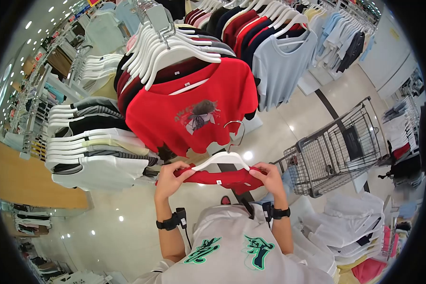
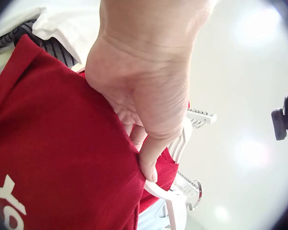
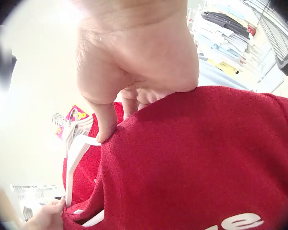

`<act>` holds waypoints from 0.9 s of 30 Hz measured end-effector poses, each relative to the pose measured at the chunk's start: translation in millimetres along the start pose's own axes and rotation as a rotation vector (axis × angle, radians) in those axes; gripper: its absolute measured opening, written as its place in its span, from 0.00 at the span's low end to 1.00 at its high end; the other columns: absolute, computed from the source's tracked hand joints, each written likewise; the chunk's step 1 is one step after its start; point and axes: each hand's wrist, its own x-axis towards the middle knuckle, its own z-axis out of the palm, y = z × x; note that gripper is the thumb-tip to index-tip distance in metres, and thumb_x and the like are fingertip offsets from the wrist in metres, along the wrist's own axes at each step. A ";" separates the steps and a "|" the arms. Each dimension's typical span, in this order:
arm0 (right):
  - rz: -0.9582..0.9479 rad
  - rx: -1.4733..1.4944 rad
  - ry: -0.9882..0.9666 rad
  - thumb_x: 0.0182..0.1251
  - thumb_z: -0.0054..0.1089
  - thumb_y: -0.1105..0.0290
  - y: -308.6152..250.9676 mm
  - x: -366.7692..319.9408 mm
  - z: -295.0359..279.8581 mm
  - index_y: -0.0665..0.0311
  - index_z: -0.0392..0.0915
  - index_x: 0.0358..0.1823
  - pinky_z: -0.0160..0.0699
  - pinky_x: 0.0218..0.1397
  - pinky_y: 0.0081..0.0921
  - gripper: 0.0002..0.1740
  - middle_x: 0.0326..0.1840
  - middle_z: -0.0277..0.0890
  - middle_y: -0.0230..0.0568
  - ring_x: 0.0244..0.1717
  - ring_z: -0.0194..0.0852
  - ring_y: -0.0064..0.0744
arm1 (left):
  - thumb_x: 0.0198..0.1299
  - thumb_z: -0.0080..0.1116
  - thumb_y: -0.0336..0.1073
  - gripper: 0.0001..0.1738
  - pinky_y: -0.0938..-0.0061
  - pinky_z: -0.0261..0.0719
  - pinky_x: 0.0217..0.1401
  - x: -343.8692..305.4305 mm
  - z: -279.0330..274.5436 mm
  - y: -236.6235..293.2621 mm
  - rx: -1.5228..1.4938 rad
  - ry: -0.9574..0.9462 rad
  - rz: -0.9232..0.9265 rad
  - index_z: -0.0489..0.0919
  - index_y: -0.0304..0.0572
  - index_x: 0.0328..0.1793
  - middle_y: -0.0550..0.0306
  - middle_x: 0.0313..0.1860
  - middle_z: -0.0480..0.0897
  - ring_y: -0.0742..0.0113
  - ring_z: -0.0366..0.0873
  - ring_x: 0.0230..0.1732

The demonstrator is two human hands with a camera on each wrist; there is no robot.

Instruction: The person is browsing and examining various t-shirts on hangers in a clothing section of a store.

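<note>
A dark red T-shirt [image 1: 203, 178] with white lettering hangs on a white hanger [image 1: 225, 159] in front of the person's chest. The left hand [image 1: 168, 181] grips one shoulder of the shirt, its thumb on the hanger's arm in the left wrist view. At the other shoulder the right hand [image 1: 271, 179] pinches cloth and hanger together. The hanger's metal hook [image 1: 239, 132] points up and away, held by neither hand. Just beyond it, a bright red T-shirt [image 1: 194, 109] with a printed picture hangs at the front of a rack.
White hangers [image 1: 175, 54] with shirts crowd the rack ahead. More folded-over shirts [image 1: 99, 168] hang on the left, and a light blue T-shirt [image 1: 284, 61] hangs to the right. A wire shopping cart [image 1: 336, 146] stands on the right. White garments [image 1: 345, 217] lie near the right elbow.
</note>
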 end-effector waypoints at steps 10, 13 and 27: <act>-0.148 -0.096 0.024 0.70 0.73 0.73 -39.0 18.3 -4.5 0.73 0.86 0.43 0.77 0.38 0.19 0.08 0.32 0.85 0.33 0.33 0.77 0.16 | 0.69 0.68 0.30 0.15 0.74 0.81 0.54 -18.4 -22.0 21.6 -0.255 -0.030 -0.156 0.86 0.33 0.60 0.55 0.45 0.90 0.72 0.83 0.45; -0.137 -0.086 0.033 0.70 0.73 0.73 -44.3 20.6 -9.7 0.73 0.86 0.42 0.76 0.36 0.18 0.08 0.30 0.84 0.31 0.31 0.76 0.14 | 0.69 0.70 0.33 0.15 0.76 0.85 0.45 -14.5 -21.7 7.5 -0.132 0.000 -0.002 0.87 0.34 0.58 0.54 0.49 0.90 0.71 0.85 0.41; -0.141 -0.016 -0.011 0.69 0.70 0.79 -40.0 13.4 -41.9 0.75 0.85 0.46 0.84 0.48 0.21 0.08 0.40 0.88 0.39 0.41 0.85 0.22 | 0.63 0.72 0.24 0.08 0.79 0.83 0.32 -7.2 -19.5 8.9 -0.393 0.086 0.037 0.88 0.29 0.47 0.57 0.36 0.85 0.74 0.84 0.36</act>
